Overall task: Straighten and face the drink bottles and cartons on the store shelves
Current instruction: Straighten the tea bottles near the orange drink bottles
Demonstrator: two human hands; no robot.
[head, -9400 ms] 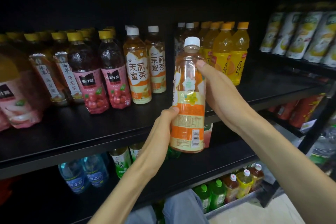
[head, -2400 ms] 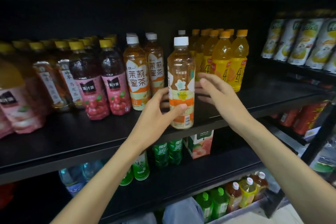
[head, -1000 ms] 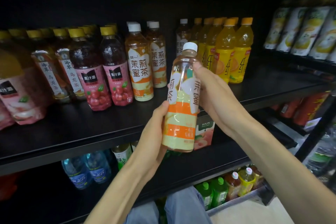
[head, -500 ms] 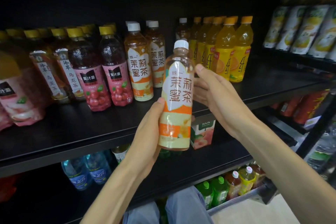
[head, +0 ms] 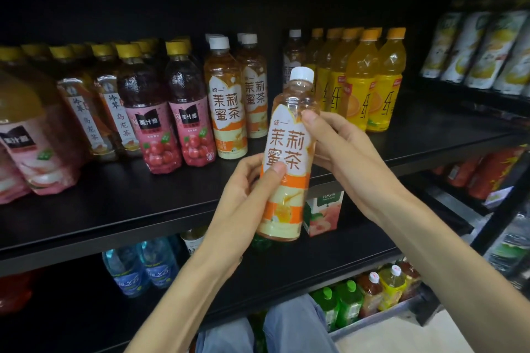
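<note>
A jasmine tea bottle (head: 288,152) with a white cap is held off the shelf, in front of the black shelf (head: 114,209) edge, label facing the camera and tilted slightly. The left hand (head: 243,195) grips its lower half from the left, thumb pressed across the label. The right hand (head: 341,152) holds the upper half from the right, thumb tip at the label's top. Beyond the left hand stand two matching jasmine tea bottles (head: 229,100); beyond the right hand, orange drink bottles (head: 372,80). Below the right hand sits a peach juice carton (head: 324,213).
</note>
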